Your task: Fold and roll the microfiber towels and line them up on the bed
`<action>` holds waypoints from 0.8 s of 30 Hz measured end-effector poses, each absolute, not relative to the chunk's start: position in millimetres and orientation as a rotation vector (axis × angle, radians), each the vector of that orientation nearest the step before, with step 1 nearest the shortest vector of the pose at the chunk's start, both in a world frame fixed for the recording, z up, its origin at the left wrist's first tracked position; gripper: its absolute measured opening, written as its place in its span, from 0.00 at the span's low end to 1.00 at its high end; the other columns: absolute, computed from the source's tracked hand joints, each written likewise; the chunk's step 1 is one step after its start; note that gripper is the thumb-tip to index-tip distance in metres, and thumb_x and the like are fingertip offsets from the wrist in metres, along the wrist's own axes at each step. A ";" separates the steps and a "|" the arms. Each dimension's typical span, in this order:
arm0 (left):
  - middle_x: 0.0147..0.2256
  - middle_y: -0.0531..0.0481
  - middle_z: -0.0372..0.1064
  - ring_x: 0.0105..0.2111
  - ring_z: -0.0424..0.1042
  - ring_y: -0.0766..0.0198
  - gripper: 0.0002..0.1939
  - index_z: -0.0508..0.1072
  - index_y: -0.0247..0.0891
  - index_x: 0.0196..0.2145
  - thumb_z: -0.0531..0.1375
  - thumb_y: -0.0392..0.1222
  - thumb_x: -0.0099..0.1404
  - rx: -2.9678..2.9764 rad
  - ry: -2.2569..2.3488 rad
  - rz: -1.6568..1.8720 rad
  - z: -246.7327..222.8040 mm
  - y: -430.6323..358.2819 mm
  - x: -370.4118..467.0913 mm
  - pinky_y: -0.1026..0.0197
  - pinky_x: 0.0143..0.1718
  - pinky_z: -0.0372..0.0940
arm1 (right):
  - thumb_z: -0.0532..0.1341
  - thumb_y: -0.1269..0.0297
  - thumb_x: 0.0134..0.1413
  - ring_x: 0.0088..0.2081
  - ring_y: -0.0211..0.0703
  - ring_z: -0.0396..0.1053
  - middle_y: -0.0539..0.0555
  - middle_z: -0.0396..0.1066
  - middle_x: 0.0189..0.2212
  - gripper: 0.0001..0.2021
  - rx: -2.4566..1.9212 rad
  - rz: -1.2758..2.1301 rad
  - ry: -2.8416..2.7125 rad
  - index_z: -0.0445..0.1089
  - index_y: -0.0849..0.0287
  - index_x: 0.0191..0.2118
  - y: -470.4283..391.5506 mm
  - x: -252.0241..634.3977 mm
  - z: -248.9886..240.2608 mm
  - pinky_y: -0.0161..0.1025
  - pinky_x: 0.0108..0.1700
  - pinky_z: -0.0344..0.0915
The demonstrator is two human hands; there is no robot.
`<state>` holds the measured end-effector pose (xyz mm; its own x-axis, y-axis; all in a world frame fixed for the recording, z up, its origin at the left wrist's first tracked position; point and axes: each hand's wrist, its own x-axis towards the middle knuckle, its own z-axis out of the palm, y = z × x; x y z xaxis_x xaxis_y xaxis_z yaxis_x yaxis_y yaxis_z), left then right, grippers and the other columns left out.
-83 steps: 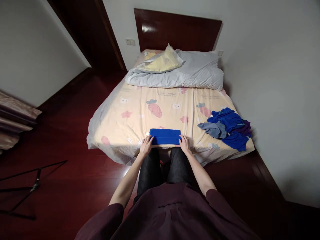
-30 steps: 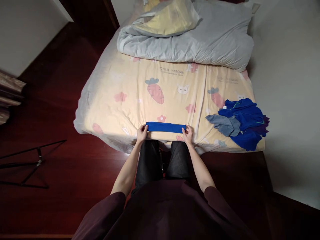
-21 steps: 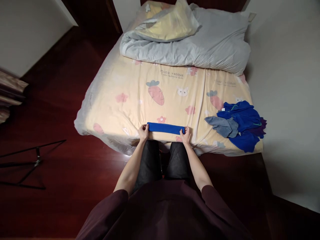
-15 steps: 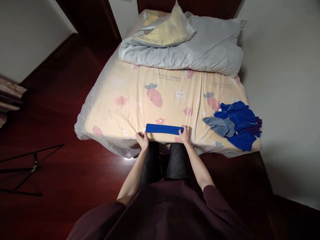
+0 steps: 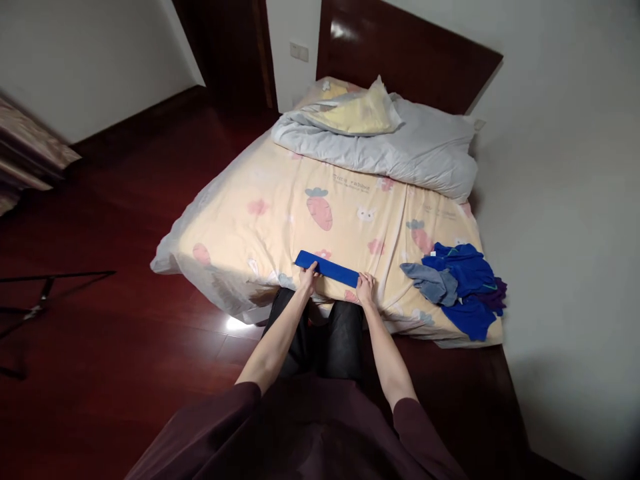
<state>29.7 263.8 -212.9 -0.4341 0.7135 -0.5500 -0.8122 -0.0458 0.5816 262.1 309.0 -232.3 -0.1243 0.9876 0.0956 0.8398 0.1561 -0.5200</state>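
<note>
A blue cloth [image 5: 333, 270], folded into a long narrow strip, lies near the front edge of the bed [image 5: 270, 240]. My left hand [image 5: 309, 277] grips its near edge toward the left end, thumb on top. At the right end, my right hand [image 5: 365, 288] is closed around the corner of the strip. The fingers under the cloth are hidden. To the right lies a heap of crumpled clothes: a blue garment [image 5: 465, 270], a grey-blue piece [image 5: 431, 283] and a dark purple one [image 5: 495, 297].
A grey quilt [image 5: 425, 143] and a pale yellow pillow [image 5: 367, 113] lie toward the headboard [image 5: 395, 53]. The wall [image 5: 565, 220] runs along the bed's right side. A black stand's legs [image 5: 45, 293] rest on the dark red floor [image 5: 140, 360] at left.
My left hand has moved from the strip's left end inward along its near edge. The strip now slants down to the right. My right hand stays at its right end; the view has tilted.
</note>
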 end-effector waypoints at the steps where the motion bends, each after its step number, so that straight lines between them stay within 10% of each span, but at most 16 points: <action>1: 0.28 0.57 0.70 0.27 0.72 0.70 0.18 0.68 0.41 0.40 0.72 0.35 0.59 -0.162 1.079 1.760 -211.6 266.3 26.7 0.66 0.34 0.69 | 0.51 0.68 0.68 0.61 0.53 0.62 0.65 0.70 0.59 0.21 -1.753 0.457 -2.074 0.77 0.62 0.57 305.2 263.8 -231.6 0.49 0.65 0.60; 10: 0.37 0.45 0.78 0.41 0.78 0.56 0.22 0.75 0.38 0.43 0.76 0.45 0.54 -0.230 1.044 1.752 -184.0 284.9 24.1 0.54 0.47 0.73 | 0.55 0.66 0.65 0.73 0.59 0.48 0.64 0.57 0.71 0.25 -1.696 0.339 -2.349 0.67 0.60 0.66 279.4 271.6 -212.7 0.61 0.71 0.47; 19: 0.37 0.45 0.78 0.37 0.76 0.58 0.22 0.76 0.35 0.38 0.76 0.44 0.48 0.430 1.068 1.691 -110.4 298.2 -16.7 0.55 0.45 0.72 | 0.73 0.56 0.45 0.67 0.61 0.63 0.66 0.64 0.66 0.46 -1.339 0.671 -2.216 0.56 0.55 0.69 296.5 166.9 -152.1 0.57 0.65 0.63; 24: 0.37 0.42 0.79 0.39 0.79 0.52 0.20 0.78 0.34 0.39 0.75 0.43 0.49 0.860 1.143 1.599 -58.7 293.1 -89.4 0.50 0.48 0.72 | 0.74 0.57 0.43 0.48 0.56 0.77 0.58 0.80 0.46 0.38 -1.257 0.961 -2.024 0.66 0.54 0.61 318.7 44.7 -124.7 0.50 0.49 0.75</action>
<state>-89.4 293.1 -58.7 -0.2954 0.9553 0.0142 -0.2958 -0.1056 0.9494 44.7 318.7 -124.7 -0.4003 0.9120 0.0898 0.5069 0.3020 -0.8074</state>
